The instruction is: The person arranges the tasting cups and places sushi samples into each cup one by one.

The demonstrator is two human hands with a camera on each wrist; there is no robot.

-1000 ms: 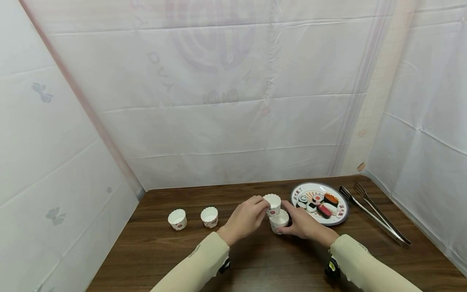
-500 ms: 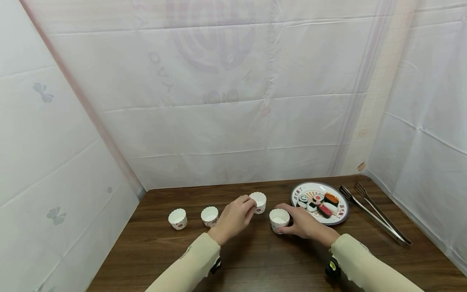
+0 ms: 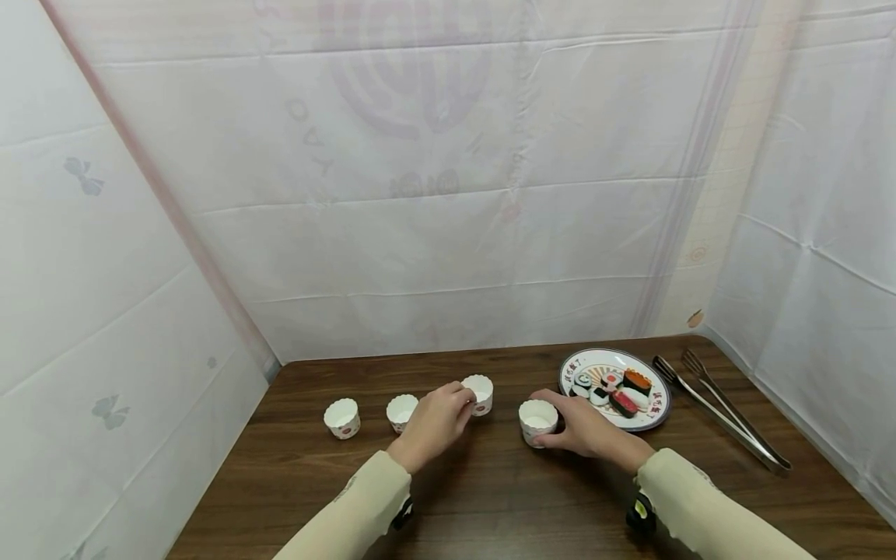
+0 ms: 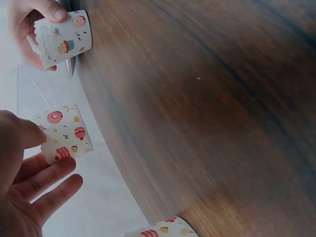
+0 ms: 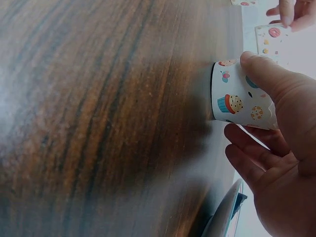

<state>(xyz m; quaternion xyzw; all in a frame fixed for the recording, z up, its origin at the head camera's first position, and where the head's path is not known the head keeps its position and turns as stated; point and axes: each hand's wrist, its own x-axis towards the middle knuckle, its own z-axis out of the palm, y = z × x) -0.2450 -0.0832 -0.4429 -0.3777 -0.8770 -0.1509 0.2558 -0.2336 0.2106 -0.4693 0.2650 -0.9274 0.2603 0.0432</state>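
Observation:
In the head view my left hand pinches a white paper baking cup by its scalloped rim, between thumb and fingers. The left wrist view shows this cup, printed with red sweets, held upright a little above the table. To its right, my right hand has thumb and fingers around a second baking cup, which stands upright on the table. Its cupcake print shows in the right wrist view. Two more baking cups stand at the left: one farther out, the other partly behind my left hand.
A round plate with several sushi pieces lies just right of my right hand. Metal tongs lie beyond it, near the right side of the wooden table. White cloth walls enclose the back and sides.
My left hand has lifted its cup out of the one in my right hand and carried it left. The right hand and its cup have stayed in place.

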